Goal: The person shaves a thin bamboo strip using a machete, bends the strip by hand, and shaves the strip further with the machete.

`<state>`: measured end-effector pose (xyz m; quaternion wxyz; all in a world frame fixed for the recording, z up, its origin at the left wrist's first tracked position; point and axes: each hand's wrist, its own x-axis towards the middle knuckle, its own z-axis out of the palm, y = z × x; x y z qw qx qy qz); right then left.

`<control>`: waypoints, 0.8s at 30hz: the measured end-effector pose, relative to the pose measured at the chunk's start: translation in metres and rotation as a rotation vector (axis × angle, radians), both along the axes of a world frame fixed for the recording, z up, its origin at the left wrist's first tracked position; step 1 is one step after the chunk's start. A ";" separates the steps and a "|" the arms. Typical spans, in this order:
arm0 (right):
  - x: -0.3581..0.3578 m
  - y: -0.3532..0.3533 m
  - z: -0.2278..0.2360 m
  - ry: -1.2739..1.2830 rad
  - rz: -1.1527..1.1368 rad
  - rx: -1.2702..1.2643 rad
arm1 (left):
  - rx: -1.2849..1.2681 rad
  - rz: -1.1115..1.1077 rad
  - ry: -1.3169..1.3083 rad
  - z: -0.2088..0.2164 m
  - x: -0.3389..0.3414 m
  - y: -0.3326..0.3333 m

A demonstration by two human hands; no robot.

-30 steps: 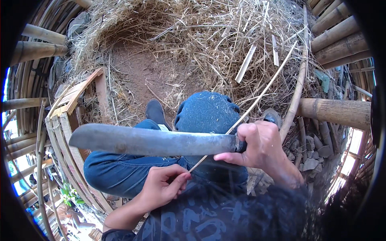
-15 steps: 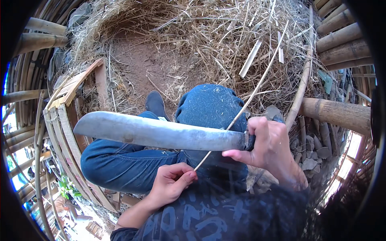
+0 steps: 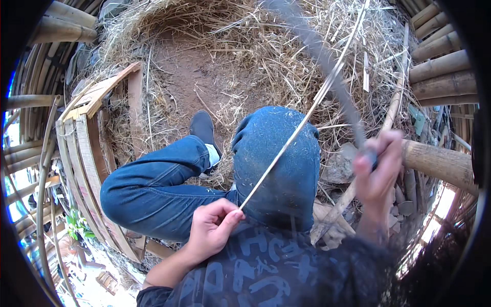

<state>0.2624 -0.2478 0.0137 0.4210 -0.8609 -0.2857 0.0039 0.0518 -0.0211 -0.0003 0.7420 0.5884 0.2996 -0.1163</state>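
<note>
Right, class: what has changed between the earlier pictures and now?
The machete has swung from lying crosswise, tip to the left, to pointing mostly forward; the right hand has shifted rightward with it. Nothing was taken up or let go. The left hand still pinches the thin strip.

Blue jeans [image 3: 158, 202] and a dark shoe [image 3: 202, 127] accompany a grey-printed black shirt [image 3: 302, 284].

- Your left hand [image 3: 214, 228] has room over the bent leg [image 3: 153, 202], toward the crate [image 3: 87, 158].
- Your raised knee [image 3: 271, 135] blocks it rightward.
- A thick bamboo pole [image 3: 442, 165] seems close beside your blurred right hand [image 3: 379, 171].
</note>
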 end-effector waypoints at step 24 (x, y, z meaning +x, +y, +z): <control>-0.025 0.040 -0.001 -0.231 0.224 -0.365 | 0.379 -0.192 -0.105 0.012 -0.001 0.001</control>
